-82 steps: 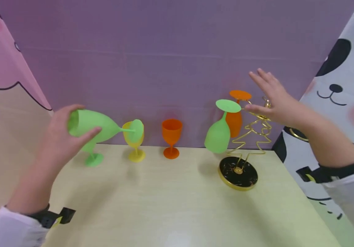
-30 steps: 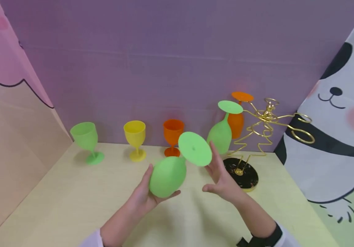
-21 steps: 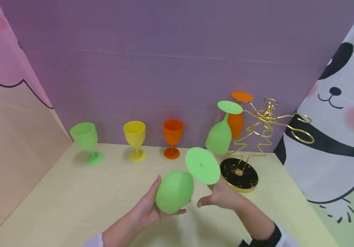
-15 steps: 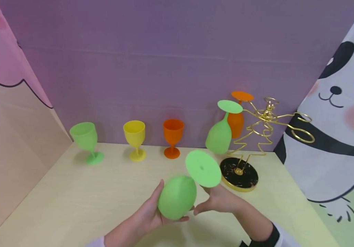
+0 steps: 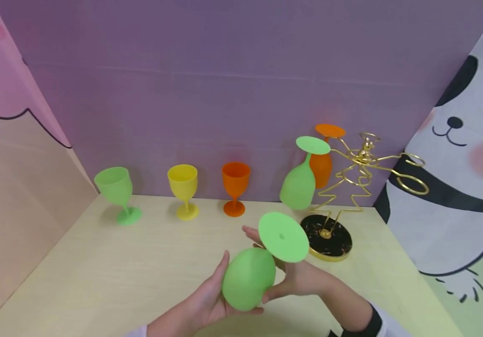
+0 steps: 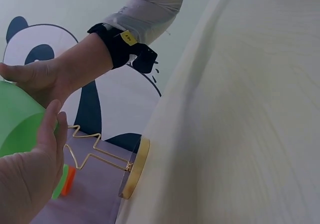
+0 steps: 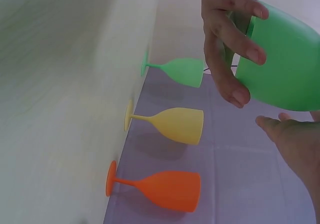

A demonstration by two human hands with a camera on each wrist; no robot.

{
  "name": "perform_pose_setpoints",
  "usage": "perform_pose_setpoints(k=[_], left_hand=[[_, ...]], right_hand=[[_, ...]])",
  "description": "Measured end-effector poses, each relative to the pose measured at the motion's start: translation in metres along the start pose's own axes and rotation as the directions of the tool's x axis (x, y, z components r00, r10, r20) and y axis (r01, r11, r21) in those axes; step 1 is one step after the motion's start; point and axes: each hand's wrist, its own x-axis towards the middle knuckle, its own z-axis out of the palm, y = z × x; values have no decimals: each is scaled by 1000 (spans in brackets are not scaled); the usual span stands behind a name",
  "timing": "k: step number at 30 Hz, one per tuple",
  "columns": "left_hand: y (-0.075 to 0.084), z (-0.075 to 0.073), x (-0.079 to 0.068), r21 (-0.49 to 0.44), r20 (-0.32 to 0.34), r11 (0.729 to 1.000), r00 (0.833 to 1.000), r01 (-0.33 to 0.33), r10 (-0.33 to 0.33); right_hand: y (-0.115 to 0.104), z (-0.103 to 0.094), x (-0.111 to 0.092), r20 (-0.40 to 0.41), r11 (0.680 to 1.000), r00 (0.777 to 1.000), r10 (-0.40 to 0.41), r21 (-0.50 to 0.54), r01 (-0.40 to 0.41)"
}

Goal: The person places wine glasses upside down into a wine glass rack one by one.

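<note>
My left hand (image 5: 211, 299) holds a light-green plastic goblet (image 5: 247, 281) by its bowl, above the table, its foot tilted up toward the right. In the right wrist view the left fingers (image 7: 225, 49) wrap over the rim of this bowl. My right hand (image 5: 304, 281) is at the goblet's stem end, thumb right at the bowl and straight fingers reaching behind the foot. The stem is mostly hidden. A gold wire rack (image 5: 365, 161) on a black round base bears an upside-down green goblet (image 5: 298, 187) and an upside-down orange goblet (image 5: 321, 168).
Along the back of the table (image 5: 148, 262) stand an upright green goblet (image 5: 115, 186), a yellow goblet (image 5: 183, 182) and an orange goblet (image 5: 235, 180). A purple backdrop (image 5: 233, 93) rises behind them. The rack's right-hand loops (image 5: 413, 185) stick out with nothing hanging on them.
The left hand has brought the green goblet from the far left to the middle front, turning its foot up. The right hand has come down from the rack to the goblet, closing in on its stem end.
</note>
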Motion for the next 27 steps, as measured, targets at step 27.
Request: perform_pose_setpoints(k=[27], left_hand=[[-6, 2, -2, -46, 25, 999, 1000, 5, -3]], right_hand=[[-3, 7, 0, 58, 993, 992, 108, 46, -110]])
